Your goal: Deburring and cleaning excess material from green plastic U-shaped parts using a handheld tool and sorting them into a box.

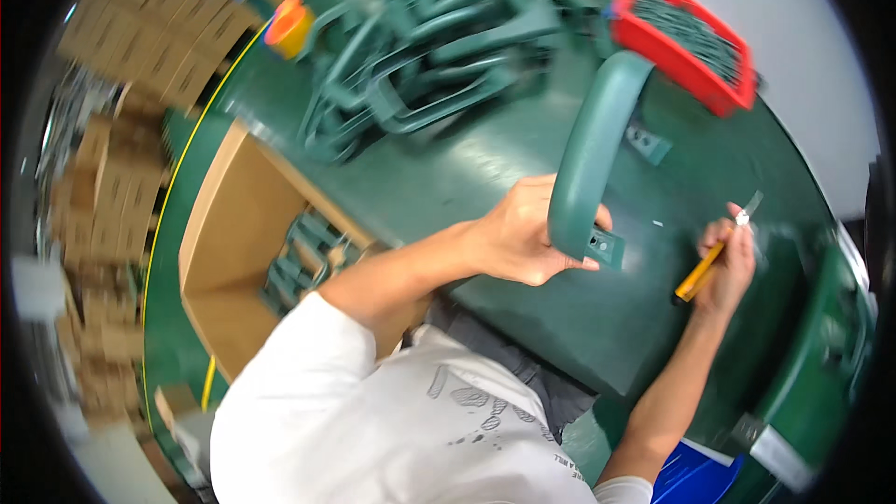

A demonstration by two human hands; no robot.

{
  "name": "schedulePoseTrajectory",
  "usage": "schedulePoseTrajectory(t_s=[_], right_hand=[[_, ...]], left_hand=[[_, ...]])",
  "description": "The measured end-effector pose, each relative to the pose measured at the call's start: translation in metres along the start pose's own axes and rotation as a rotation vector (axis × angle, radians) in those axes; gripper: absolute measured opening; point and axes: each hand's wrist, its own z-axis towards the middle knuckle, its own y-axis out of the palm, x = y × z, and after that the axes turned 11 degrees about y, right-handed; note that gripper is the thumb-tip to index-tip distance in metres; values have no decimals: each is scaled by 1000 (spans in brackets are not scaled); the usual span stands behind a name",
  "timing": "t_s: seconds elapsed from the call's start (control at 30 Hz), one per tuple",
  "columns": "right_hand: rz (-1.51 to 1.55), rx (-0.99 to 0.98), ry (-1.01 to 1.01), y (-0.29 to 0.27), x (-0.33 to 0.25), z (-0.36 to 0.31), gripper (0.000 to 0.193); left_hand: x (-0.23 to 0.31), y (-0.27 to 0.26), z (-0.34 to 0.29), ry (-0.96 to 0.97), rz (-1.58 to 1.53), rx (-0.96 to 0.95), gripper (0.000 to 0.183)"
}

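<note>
Green, smooth, curved plastic armrest-shaped piece [593,154], right of the frame's centre, has its long axis slanting from lower left to upper right, bent top toward the upper right; the left hand [525,233] has its fingers clamped around the lower end. At right, the right hand [733,266] grips one yellow-handled cutter [700,273], blade pointing upper right. At top centre lies a heap of green plastic frames [504,28], too tangled to count. One red plastic basket [670,68], upper right, holds uncountable small green pieces [686,28]; one open brown cardboard box [224,233], left, holds several green parts [303,247].
</note>
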Motion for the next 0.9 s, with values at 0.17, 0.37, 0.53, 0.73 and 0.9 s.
schedulePoseTrajectory(t_s=[0.17,0.37,0.53,0.73,0.9], right_hand=[[-256,-50,127,-22,19,12,33],[-371,46,77,-30,17,12,35],[-411,5,34,-40,19,20,36],[-454,27,18,-26,17,13,36],[-482,93,6,-15,18,8,35]], left_hand=[[73,-102,-98,-79,561,489,39],[133,-165,-265,-1104,798,1183,25],[132,-135,-389,-1805,548,1317,20],[107,-85,-435,-2213,220,1106,21],[72,-61,-445,-2230,178,858,23]])
